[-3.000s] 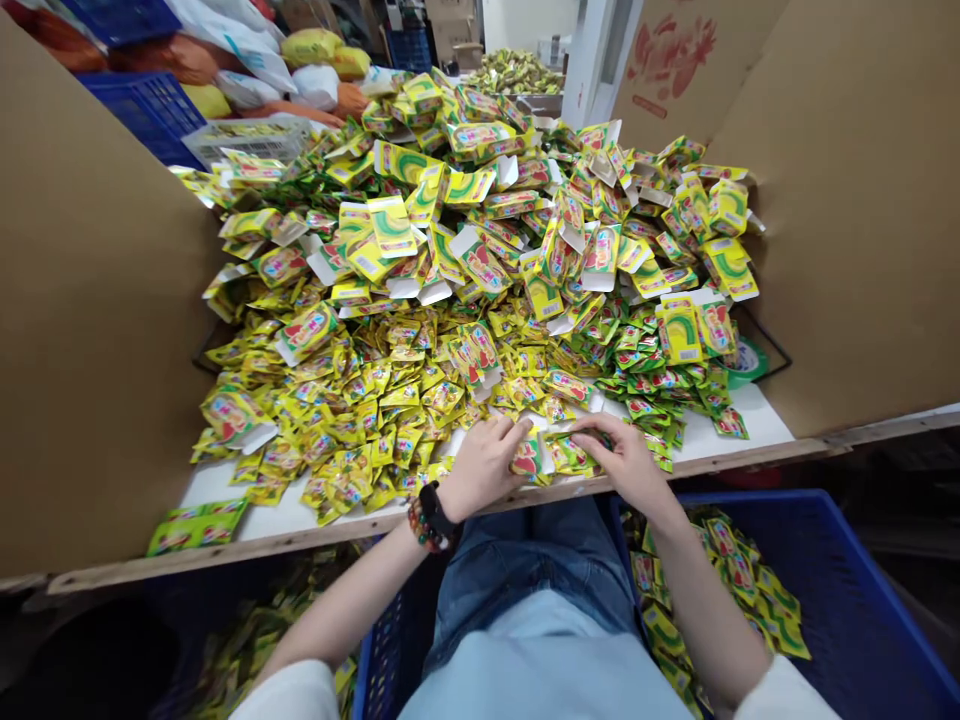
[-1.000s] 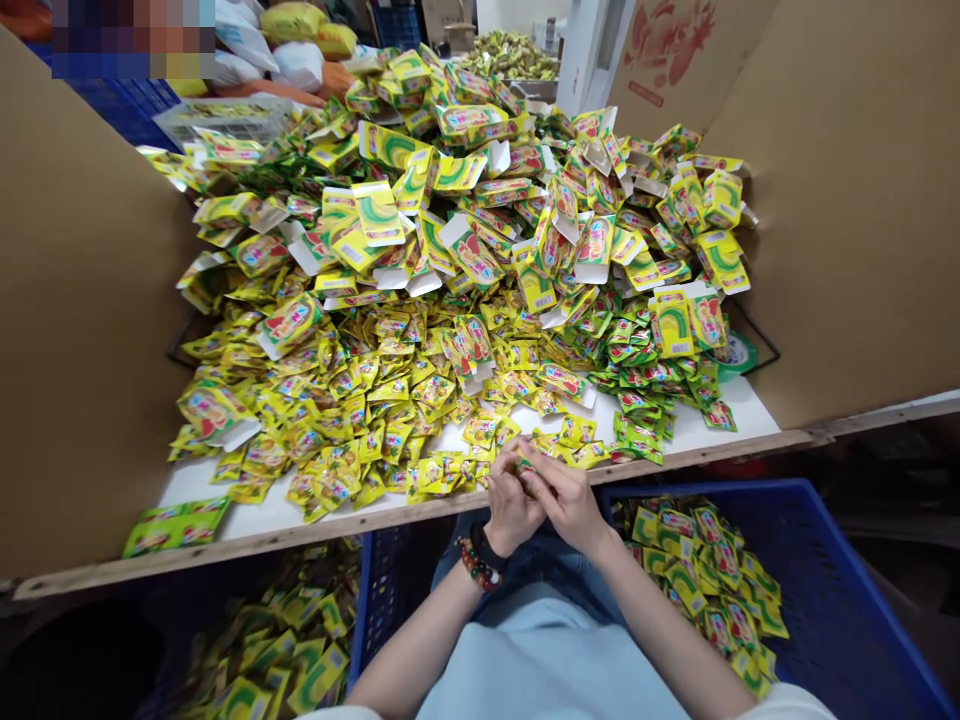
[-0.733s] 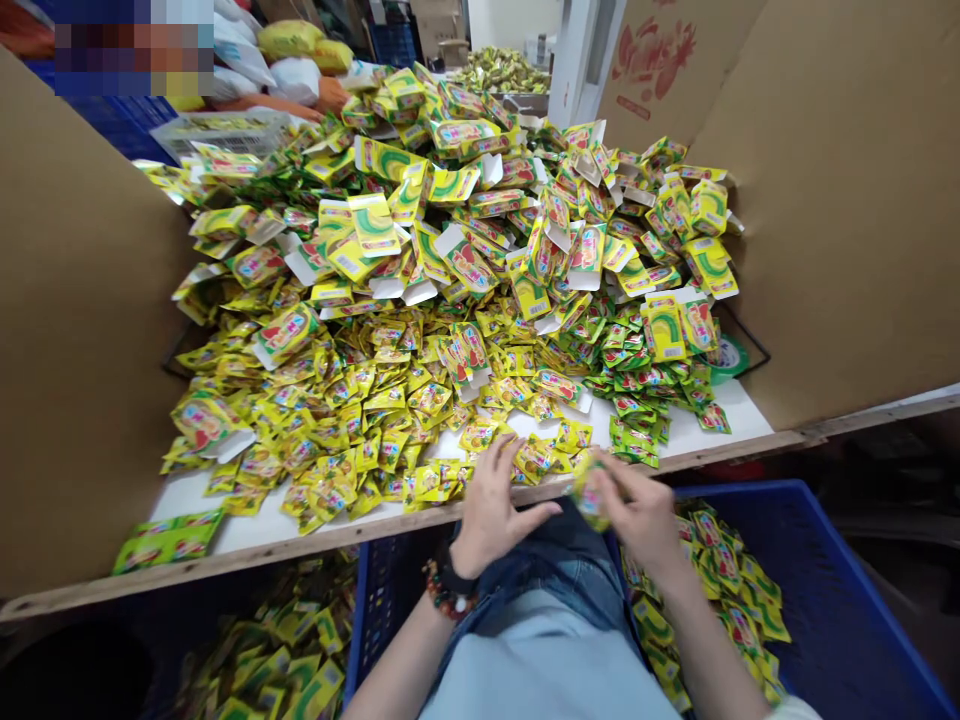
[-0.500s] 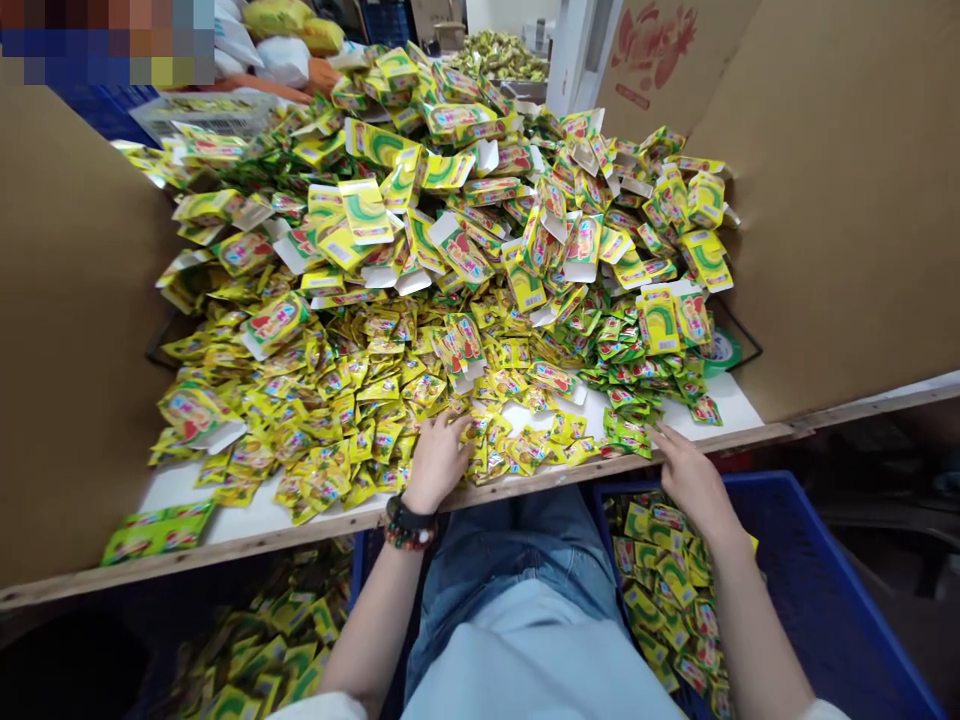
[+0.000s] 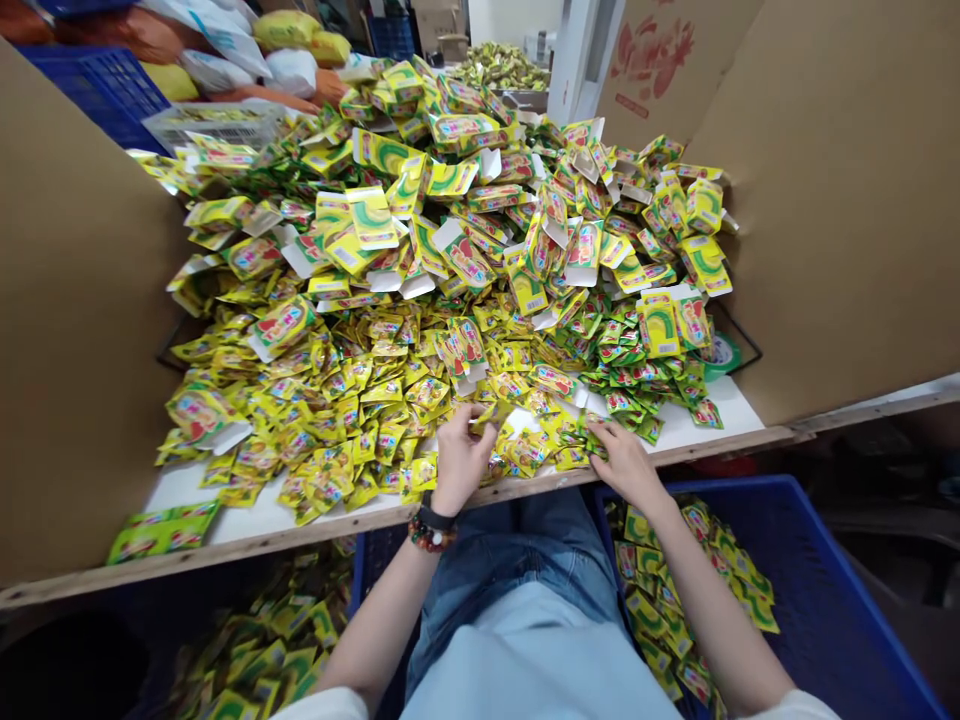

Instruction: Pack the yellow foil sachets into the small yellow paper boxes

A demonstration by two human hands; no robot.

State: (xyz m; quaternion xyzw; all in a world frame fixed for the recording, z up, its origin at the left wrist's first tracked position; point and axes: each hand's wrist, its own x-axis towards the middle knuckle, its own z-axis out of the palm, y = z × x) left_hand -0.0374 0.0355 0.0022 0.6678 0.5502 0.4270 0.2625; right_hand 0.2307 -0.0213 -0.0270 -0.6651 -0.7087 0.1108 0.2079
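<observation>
My left hand (image 5: pixel 463 462), with a dark band and a bead bracelet at the wrist, is closed with thumb and fingers pinching a small yellow sachet (image 5: pixel 496 411) near the table's front edge. To its right, my right hand (image 5: pixel 628 464) has its fingers curled on a small green sachet (image 5: pixel 592 432), partly hidden by the fingertips. Loose yellow sachets (image 5: pixel 326 475) spread around and left of my left hand. Beyond my right hand lies a heap of green sachets (image 5: pixel 626 370). Behind both rises a large pile of yellow-green printed cartons (image 5: pixel 465 255), several with white flaps open.
Cardboard walls (image 5: pixel 832 220) flank the white tabletop (image 5: pixel 739 405). Below its wooden edge, a blue crate (image 5: pixel 840 600) holds filled cartons at right; more cartons (image 5: pixel 259 660) lie below left. A green strip of sachets (image 5: pixel 165 530) rests at the left corner. Sacks (image 5: pixel 292 70) are stacked behind.
My left hand has moved slightly right and lifted a yellow sachet. My right hand has moved left from the green heap, bringing a green sachet along toward the yellow ones.
</observation>
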